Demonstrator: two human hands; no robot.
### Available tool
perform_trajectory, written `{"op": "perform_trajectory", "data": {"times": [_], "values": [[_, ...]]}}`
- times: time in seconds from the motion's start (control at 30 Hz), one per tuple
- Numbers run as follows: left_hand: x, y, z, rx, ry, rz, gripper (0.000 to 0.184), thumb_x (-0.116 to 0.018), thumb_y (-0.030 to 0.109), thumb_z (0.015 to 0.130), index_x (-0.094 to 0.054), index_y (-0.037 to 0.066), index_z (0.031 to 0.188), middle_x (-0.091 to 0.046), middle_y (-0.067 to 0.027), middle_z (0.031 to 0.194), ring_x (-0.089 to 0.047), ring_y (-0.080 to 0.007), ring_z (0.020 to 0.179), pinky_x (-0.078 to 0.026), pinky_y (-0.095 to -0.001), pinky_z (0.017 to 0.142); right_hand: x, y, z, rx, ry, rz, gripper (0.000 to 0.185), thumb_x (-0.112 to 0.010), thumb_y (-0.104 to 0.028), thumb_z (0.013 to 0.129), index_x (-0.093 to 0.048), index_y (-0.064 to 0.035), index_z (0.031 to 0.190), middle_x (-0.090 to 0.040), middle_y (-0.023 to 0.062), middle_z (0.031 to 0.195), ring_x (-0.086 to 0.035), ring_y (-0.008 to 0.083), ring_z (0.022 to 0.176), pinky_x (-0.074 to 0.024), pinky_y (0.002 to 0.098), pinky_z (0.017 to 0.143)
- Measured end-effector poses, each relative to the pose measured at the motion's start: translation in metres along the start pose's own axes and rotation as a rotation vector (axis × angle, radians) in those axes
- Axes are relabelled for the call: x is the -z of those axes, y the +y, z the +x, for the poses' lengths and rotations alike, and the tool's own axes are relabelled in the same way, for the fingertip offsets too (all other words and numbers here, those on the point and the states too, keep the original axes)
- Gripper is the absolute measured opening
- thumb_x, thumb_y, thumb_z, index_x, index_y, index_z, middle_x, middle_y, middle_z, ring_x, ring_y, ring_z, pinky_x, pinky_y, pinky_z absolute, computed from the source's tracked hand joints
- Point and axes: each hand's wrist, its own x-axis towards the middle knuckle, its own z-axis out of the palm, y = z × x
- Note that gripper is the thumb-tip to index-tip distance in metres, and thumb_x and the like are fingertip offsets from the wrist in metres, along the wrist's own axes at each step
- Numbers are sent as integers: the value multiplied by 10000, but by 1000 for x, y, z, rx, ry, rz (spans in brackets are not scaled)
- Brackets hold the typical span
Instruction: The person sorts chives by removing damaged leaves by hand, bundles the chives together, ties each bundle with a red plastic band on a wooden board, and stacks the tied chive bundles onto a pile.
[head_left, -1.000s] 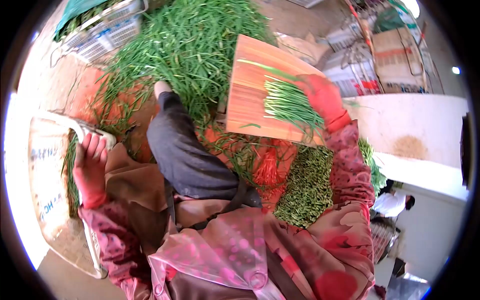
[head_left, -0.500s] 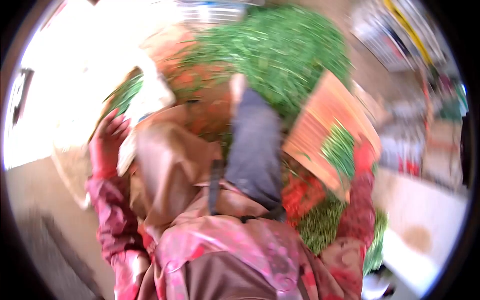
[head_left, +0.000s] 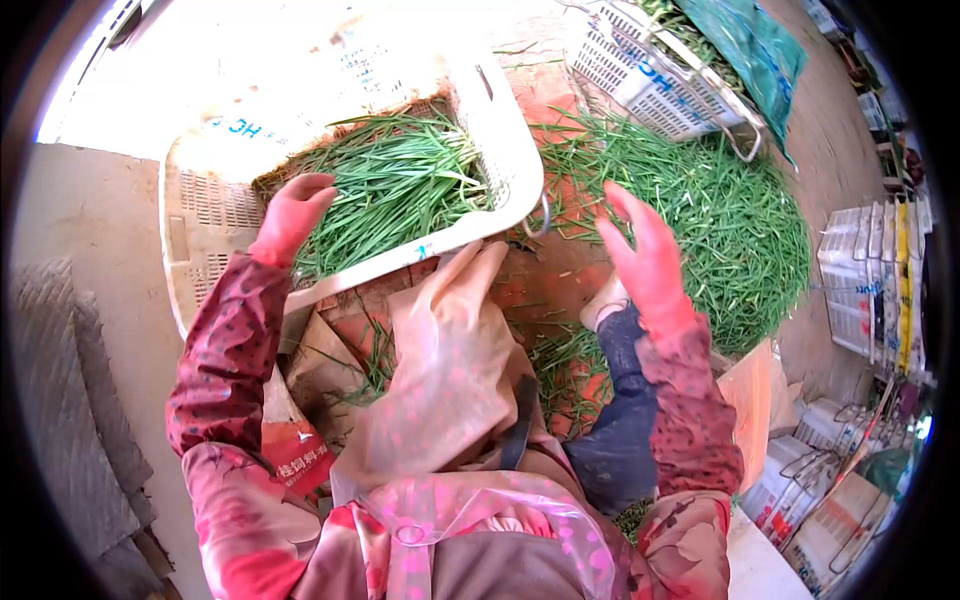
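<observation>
My left hand (head_left: 290, 220) hovers over the left part of a white plastic crate (head_left: 515, 180), its fingers loosely bent and nothing visible in them. Long green leafy stalks (head_left: 390, 180), perhaps chives, lie bunched in the crate, close to the fingertips. To the right of the crate, my right hand (head_left: 645, 255) is raised with thumb and fingers apart, holding nothing. Beyond it, a large loose heap of the same greens (head_left: 730, 240) spreads over the floor. Both hands look reddish, possibly gloved.
A second white crate (head_left: 650, 75) with greens and a teal sheet (head_left: 755, 60) stands at the back. More crates (head_left: 860, 285) line the right side. An orange board (head_left: 750, 400) leans near my right elbow. Grey quilted matting (head_left: 70, 400) lies at left, a red-printed bag (head_left: 297, 455) by my knee.
The view has swung left and sharpened, bringing the near crate into sight. My right hand has left the orange board and its greens; my left hand is now above the crate.
</observation>
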Motion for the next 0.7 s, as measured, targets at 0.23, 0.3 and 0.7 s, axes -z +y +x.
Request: {"op": "perform_trajectory", "data": {"times": [0.23,0.3,0.7], "values": [[-88,-14,68,-173,-216,897,923,-729,483,708,-346,-26,1375,-457,-210,1356,-460,-303,1249,-383,-383,1022,-119,-21,86,-92,5,48,704,-736,-233,751,-406,-44,1343,-601,212,1123,-607,334,991,-480,414,841],[-121,-29,86,-206,-214,993,1008,-740,497,687,-266,-29,1405,-390,-206,1403,-396,-325,1291,-343,-418,1046,-121,-27,92,-153,-16,8,729,-730,-212,752,-372,-42,1365,-604,220,1103,-609,346,973,-480,421,827],[-155,-90,212,-164,-235,934,1191,-782,533,583,-151,35,1461,-328,-185,1443,-308,-356,1339,-314,-475,1061,-119,-26,92,-81,-28,64,686,-639,-27,791,-313,1,1394,-513,240,1247,-536,379,1095,-433,406,914]]}}
